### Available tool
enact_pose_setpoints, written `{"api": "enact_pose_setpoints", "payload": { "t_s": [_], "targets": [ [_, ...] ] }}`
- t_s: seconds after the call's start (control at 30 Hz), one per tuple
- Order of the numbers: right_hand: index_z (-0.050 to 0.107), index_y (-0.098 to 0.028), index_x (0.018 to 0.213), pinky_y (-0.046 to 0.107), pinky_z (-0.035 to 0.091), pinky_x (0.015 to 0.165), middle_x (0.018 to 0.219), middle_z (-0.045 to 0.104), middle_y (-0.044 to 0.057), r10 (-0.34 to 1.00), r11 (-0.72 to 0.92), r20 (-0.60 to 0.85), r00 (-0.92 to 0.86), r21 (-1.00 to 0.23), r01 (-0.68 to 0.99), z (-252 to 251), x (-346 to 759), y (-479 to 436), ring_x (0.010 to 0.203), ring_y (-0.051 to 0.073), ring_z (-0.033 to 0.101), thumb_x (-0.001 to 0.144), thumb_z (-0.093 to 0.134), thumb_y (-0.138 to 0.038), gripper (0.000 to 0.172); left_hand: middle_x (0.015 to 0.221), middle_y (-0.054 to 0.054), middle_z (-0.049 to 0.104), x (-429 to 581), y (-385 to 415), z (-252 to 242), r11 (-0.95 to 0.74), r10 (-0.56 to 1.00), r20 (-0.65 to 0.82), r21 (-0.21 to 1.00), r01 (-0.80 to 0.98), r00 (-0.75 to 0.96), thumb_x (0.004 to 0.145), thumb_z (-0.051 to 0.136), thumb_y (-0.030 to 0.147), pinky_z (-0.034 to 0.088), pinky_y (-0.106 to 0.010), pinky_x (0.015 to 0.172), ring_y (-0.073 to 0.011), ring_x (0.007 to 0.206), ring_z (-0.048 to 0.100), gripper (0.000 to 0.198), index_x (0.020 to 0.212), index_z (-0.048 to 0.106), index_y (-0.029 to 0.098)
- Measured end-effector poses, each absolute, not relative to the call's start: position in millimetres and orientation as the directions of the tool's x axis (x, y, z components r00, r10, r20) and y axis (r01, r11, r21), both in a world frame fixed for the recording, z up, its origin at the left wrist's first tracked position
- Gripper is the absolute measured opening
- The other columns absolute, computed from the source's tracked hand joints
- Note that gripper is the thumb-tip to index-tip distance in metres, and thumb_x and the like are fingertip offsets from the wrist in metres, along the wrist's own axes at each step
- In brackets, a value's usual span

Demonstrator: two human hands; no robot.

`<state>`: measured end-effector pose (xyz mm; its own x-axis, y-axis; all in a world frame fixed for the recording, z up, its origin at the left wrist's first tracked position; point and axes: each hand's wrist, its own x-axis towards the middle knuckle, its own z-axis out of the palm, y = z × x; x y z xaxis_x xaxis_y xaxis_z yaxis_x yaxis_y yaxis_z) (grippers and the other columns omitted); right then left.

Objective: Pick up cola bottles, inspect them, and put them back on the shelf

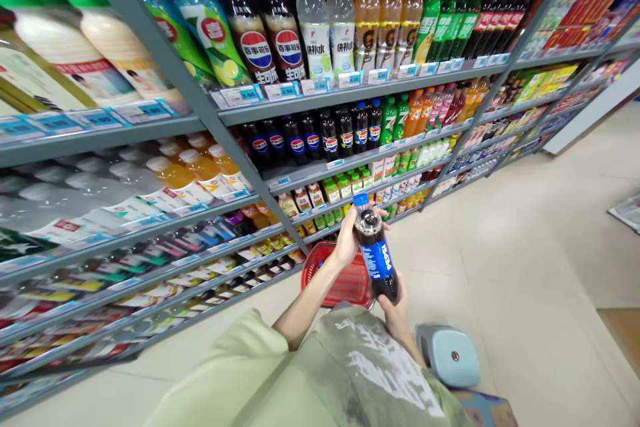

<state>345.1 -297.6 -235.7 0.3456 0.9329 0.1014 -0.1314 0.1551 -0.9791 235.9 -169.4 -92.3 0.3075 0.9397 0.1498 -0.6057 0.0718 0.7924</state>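
Observation:
Between my two hands I hold a Pepsi bottle (379, 255), its blue cap up and its base tilted toward me. Dark cola fills it, with bubbles near the neck. My left hand (349, 239) wraps the bottle's upper part, and its fingertips show on the far side. Lower down, my right hand (394, 305) grips the base. Beneath and behind the bottle, a red shopping basket (320, 267) sits by the foot of the shelving. Cola bottles (313, 137) with Pepsi labels stand on the second shelf ahead, apart from my hands.
Grey shelving (350, 97) packed with drinks runs along the left and ahead, with price tags on its edges. A light blue plastic stool or bin (454, 355) stands on the floor at right, beside a cardboard box (487, 409). Pale floor tiles (495, 247) extend to the right.

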Motion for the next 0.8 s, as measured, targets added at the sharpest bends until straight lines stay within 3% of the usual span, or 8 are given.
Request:
{"api": "enact_pose_setpoints", "payload": {
  "t_s": [0.13,0.33,0.43,0.6,0.8],
  "targets": [
    [0.051,-0.020,0.121,0.044,0.053,0.096,0.113,0.065,0.011,0.906,0.175,0.100,0.411,-0.973,-0.149,-227,341,-295,0.109,0.031,0.064,0.060,0.089,-0.046,0.077,0.116,-0.015,0.075,232,-165,-94,0.030,0.950,0.163,0.801,-0.598,0.267,0.090,0.061,0.071,0.060,-0.036,0.074,-0.0268,0.088,0.076,0.064,0.117,0.063,0.013],
    [0.046,-0.023,0.118,0.039,0.055,0.090,0.111,0.058,0.006,0.818,0.213,0.181,0.545,-0.977,0.005,-229,334,-293,0.104,0.024,0.062,0.059,0.093,-0.035,0.076,0.114,-0.015,0.076,229,-156,-98,-0.001,0.956,0.170,0.816,-0.579,0.239,0.088,0.063,0.072,0.060,-0.037,0.077,-0.0275,0.092,0.075,0.066,0.116,0.068,0.013],
    [0.048,-0.024,0.119,0.037,0.055,0.088,0.113,0.054,0.004,0.757,0.308,0.309,0.576,-0.946,0.102,-229,333,-287,0.102,0.022,0.062,0.063,0.092,-0.028,0.071,0.114,-0.015,0.076,227,-152,-98,-0.015,0.957,0.174,0.827,-0.562,0.232,0.089,0.061,0.072,0.060,-0.038,0.083,-0.0289,0.099,0.075,0.066,0.115,0.069,0.012],
    [0.051,-0.027,0.125,0.042,0.053,0.096,0.122,0.054,0.007,0.595,0.487,0.563,0.573,-0.820,0.300,-220,332,-276,0.115,0.023,0.060,0.070,0.086,-0.013,0.067,0.110,-0.015,0.077,224,-146,-98,-0.011,0.968,0.147,0.833,-0.553,0.202,0.086,0.063,0.073,0.058,-0.040,0.088,-0.0287,0.098,0.074,0.068,0.112,0.070,0.011],
    [0.051,-0.027,0.119,0.048,0.054,0.093,0.125,0.053,0.009,0.488,0.460,0.683,0.544,-0.731,0.505,-219,333,-275,0.117,0.027,0.060,0.077,0.077,-0.011,0.052,0.110,-0.012,0.076,221,-149,-91,0.062,0.976,0.073,0.810,-0.583,0.206,0.085,0.072,0.064,0.058,-0.037,0.088,-0.0245,0.094,0.073,0.056,0.108,0.071,0.013]
  ]
}}
